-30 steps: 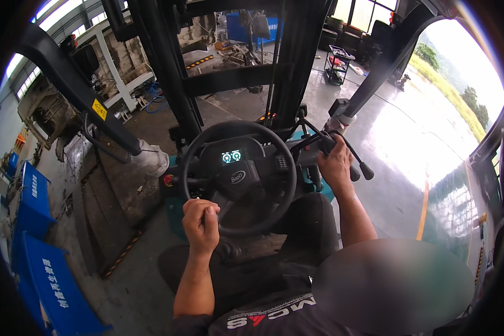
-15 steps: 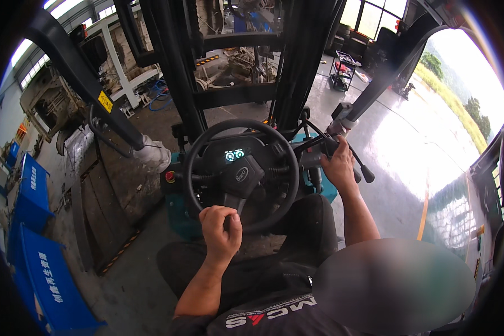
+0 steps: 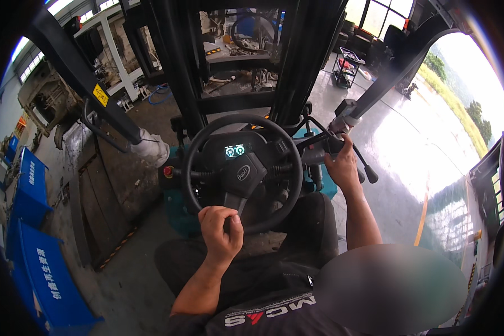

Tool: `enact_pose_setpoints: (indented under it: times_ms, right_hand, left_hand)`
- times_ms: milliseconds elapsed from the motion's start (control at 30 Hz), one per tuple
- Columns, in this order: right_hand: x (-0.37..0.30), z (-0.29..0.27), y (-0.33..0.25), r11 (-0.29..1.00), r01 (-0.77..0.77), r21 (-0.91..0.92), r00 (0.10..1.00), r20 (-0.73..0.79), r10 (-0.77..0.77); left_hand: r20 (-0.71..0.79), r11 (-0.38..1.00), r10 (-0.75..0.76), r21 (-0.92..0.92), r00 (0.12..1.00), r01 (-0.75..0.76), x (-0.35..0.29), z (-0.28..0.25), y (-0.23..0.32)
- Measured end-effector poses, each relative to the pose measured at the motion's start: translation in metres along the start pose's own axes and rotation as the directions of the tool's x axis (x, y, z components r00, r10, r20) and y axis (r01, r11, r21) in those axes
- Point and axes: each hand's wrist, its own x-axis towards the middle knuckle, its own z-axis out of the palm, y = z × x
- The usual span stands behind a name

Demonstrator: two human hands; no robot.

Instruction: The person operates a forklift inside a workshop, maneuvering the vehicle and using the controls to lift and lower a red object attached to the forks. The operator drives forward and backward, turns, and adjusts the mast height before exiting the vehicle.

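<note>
My left hand (image 3: 221, 229) is closed at the lower left rim of the black steering wheel (image 3: 292, 193). Its fingers curl over the rim, thumb lying alongside. Off to the right, my right hand (image 3: 343, 168) is wrapped round the top of a black control lever (image 3: 334, 144), which the fingers partly cover. Just beside it, a second lever with a black knob (image 3: 371, 174) slants down to the right, untouched. Behind the wheel a small lit display (image 3: 234, 151) glows. A red button (image 3: 168, 172) sits left of the wheel.
Ahead stands the forklift's black mast (image 3: 176, 73) with crossbars (image 3: 235, 102). Dark pillars (image 3: 84, 73) flank the cab. Blue bins (image 3: 50, 274) line the left side, near a stripped vehicle body (image 3: 50, 101). A black cart (image 3: 346, 67) stands far right, near a yellow floor line (image 3: 423, 218).
The mast's upper crossbar has come down closer to the lower one. The surroundings have shifted slightly in view. Both hands keep their places on the wheel and lever.
</note>
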Motion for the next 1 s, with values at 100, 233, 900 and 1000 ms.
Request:
enact_pose_setpoints:
  times_ms: [100,233,900,1000]
  right_hand:
    - [-0.001,-0.001,0.001,1.0,-0.004,0.031,1.0,-0.001,0.004]
    - [-0.004,-0.001,0.004,0.998,0.023,0.055,0.999,-0.035,-0.021]
    - [-0.086,-0.014,0.074,0.969,0.181,-0.17,0.968,-0.144,-0.206]
    - [-0.082,-0.014,0.076,0.97,0.188,-0.151,0.965,-0.157,-0.211]
  left_hand:
    - [-0.004,1.0,0.007,0.0,1.0,-0.007,0.0,0.0,0.002]
    - [-0.016,1.0,0.012,0.009,1.0,-0.012,0.001,-0.001,0.003]
    - [-0.038,1.0,0.02,-0.009,0.999,-0.021,0.001,0.001,0.004]
    - [-0.044,1.0,0.013,-0.016,0.999,-0.013,0.002,0.005,0.001]
